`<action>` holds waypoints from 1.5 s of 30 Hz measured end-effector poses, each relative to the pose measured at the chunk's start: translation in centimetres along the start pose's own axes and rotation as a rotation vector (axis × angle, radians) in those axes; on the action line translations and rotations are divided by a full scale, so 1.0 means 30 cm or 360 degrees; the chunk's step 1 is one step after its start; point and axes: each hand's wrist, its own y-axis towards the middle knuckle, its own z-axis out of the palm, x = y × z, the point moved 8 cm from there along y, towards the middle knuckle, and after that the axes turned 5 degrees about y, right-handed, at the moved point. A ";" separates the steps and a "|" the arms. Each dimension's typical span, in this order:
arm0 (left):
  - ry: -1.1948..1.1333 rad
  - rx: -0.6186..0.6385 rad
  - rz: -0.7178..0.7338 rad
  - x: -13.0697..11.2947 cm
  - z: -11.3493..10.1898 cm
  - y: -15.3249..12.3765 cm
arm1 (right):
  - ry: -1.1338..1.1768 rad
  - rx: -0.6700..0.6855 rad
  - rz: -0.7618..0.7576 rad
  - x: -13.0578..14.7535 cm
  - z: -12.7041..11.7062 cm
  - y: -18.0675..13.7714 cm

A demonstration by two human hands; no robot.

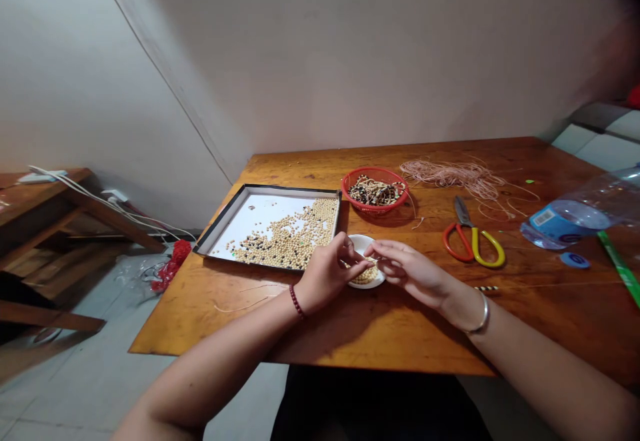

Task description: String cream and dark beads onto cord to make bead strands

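Both hands meet over a small white dish [361, 243] that holds tan beads. My left hand [327, 271] is closed in a pinch, fingertips at the dish; what it pinches is too small to name. My right hand [407, 269] is also closed in a pinch right beside it, thumb and fingers pressed together over the beads. A dark red bead bracelet is on my left wrist and a silver bangle on my right wrist. A thin cord with a striped end [486, 288] lies on the table just right of my right wrist.
A black-rimmed white tray [235, 209] with many tan and dark beads lies left of the dish. Behind stand a red basket [375, 191] of beaded pieces, a pile of pink cord [457, 175], red-and-yellow scissors [473, 235], and a lying plastic bottle [580, 214]. A low wooden bench [55, 214] is at left.
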 end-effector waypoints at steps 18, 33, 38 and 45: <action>0.0061 0.0189 -0.0067 0.010 0.003 0.013 | 0.0004 -0.0131 -0.0199 0.056 -0.032 -0.006; 0.0395 0.0113 0.0092 -0.020 -0.030 0.025 | -0.0841 -0.0064 -0.0697 0.125 0.001 -0.011; 0.0361 0.0088 0.0108 -0.032 -0.044 0.027 | -0.1382 -0.0086 -0.0720 0.118 -0.007 -0.019; 0.0279 0.0043 0.0063 -0.021 -0.044 0.030 | -0.1809 -0.0129 -0.0769 0.132 0.016 -0.031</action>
